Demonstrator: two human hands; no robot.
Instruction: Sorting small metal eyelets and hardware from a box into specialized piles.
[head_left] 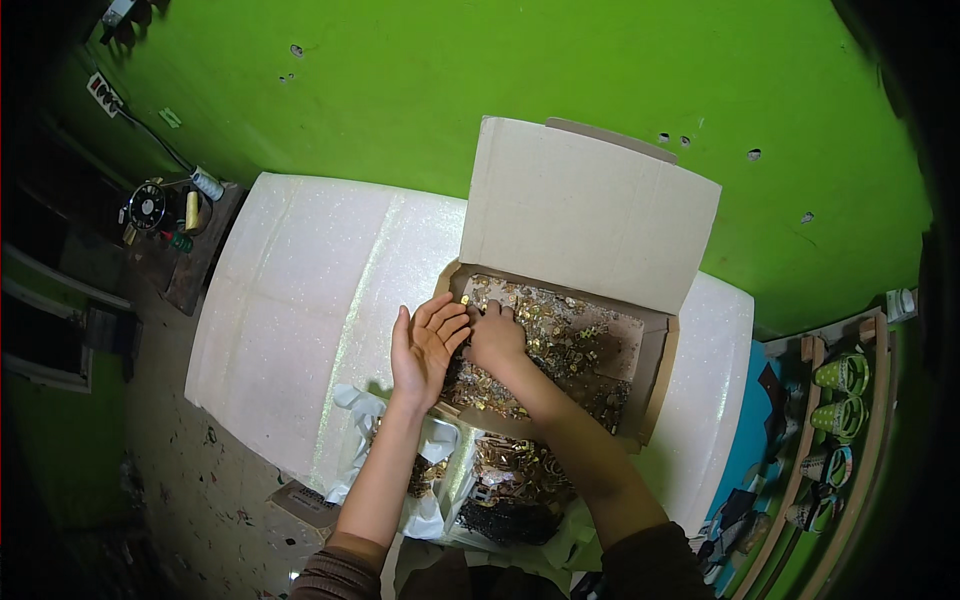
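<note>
Gold pieces (548,325) in box (657,380); right hand (496,340) among them, grip unclear; left hand (424,352) empty, fingers spread. Carton (305,505) print illegible.

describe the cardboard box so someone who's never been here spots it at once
From the bright green wall, come down to the glittery white table. Right of its middle sits the open brown cardboard box, small gold pieces inside. Its broad, pale, raised lid sets it apart from the heap of gold and black pieces just below it.
</note>
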